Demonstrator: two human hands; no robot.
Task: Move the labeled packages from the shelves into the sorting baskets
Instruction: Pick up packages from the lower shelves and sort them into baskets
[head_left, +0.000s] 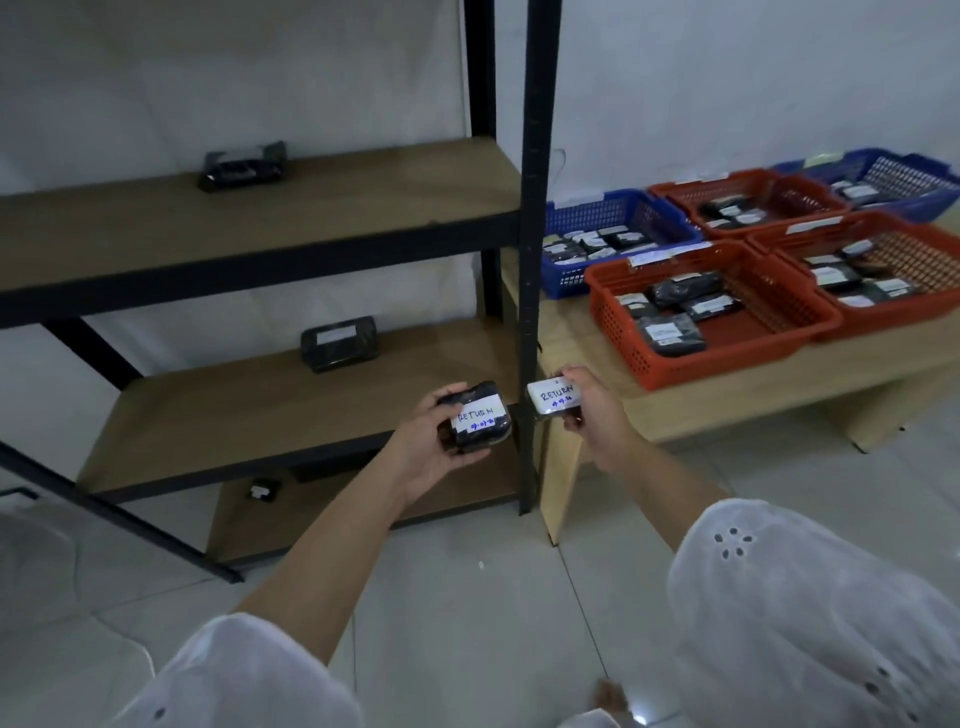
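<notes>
My left hand (423, 441) grips a black wrapped package (475, 415) whose white label reads RETURN, held in front of the middle shelf (249, 410). My right hand (592, 410) grips a second package (553, 399) with a RETURN label, just right of the shelf's black post (535, 260). More black packages remain on the rack: one on the upper shelf (243, 167), one on the middle shelf (338, 343), one on the bottom shelf (265, 489). On a low wooden table (727, 395) to the right stand red and blue sorting baskets; the nearest red basket (649, 358) holds several packages.
A blue basket (566, 275) sits behind the near red one; two more red baskets (883, 322) (675, 191) and a far blue basket (924, 200) fill the table's right side, all holding packages. White tiled floor lies below; a diagonal black brace (104, 509) crosses the rack's lower left.
</notes>
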